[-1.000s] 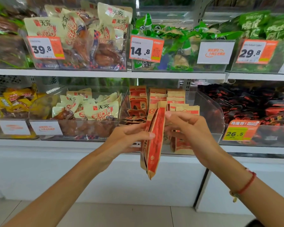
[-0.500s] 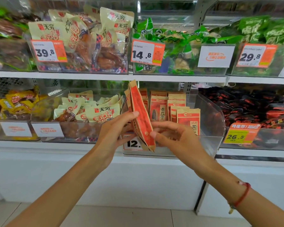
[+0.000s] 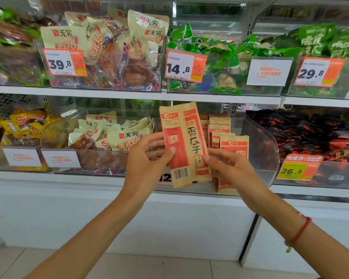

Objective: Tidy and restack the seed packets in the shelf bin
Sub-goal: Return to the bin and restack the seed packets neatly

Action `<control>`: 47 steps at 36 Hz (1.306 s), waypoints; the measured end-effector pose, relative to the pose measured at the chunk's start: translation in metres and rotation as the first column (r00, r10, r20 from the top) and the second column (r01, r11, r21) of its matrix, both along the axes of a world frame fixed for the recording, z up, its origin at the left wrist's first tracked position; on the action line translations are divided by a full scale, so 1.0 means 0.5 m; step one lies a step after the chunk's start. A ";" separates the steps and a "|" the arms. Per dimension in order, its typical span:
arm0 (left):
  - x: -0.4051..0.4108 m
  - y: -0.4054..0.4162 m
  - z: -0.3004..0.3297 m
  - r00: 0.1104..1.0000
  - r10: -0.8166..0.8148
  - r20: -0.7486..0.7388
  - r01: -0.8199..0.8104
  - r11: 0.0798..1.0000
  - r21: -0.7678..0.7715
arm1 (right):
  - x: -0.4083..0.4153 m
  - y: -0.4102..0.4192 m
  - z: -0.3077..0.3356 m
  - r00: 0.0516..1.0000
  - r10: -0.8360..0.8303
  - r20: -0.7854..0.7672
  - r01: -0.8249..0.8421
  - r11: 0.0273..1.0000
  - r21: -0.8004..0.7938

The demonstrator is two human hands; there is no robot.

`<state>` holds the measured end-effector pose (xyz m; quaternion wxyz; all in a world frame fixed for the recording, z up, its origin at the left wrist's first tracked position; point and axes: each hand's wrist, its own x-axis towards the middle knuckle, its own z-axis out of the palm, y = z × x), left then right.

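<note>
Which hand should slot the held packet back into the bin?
Probably right. The right hand pinches the held packet from the side where the standing packets sit in the clear bin; the left hand is further from them.

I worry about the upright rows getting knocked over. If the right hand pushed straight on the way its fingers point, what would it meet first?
The right hand points up-left at the tan-and-red paper seed packet it already pinches. Beyond that, probably the upright tan packets in the clear plastic bin; depth is unclear.
</note>
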<state>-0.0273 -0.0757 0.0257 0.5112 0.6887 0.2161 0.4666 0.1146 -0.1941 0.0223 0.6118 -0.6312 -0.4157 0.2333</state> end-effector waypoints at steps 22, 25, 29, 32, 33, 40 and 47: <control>0.003 -0.024 0.008 0.981 -0.148 0.128 0.175 0.957 -0.232 | -0.038 -0.015 0.010 0.646 -0.446 0.619 0.169 0.875 0.455; 0.005 -0.053 0.012 0.967 -0.243 0.074 0.253 0.949 -0.189 | -0.044 -0.014 0.002 0.508 -0.456 0.731 0.141 0.881 0.452; 0.005 -0.057 0.009 0.968 -0.232 0.099 0.249 0.939 -0.238 | -0.052 -0.005 -0.008 0.307 -0.437 0.846 0.164 0.900 0.405; 0.002 -0.043 0.004 0.962 -0.243 0.121 0.268 0.919 -0.289 | -0.047 -0.002 -0.008 0.263 -0.381 0.886 0.179 0.922 0.344; 0.001 -0.037 0.004 0.962 -0.246 0.120 0.271 0.920 -0.284 | -0.044 -0.001 -0.008 0.297 -0.358 0.885 0.173 0.932 0.319; -0.013 -0.001 0.009 0.936 -0.349 -0.037 0.335 0.920 -0.202 | -0.005 -0.009 0.016 0.688 -0.376 0.621 0.232 0.925 0.302; -0.007 0.001 -0.007 0.911 -0.388 -0.139 0.383 0.922 -0.062 | 0.008 -0.028 0.021 0.958 -0.007 0.288 -0.012 0.998 0.064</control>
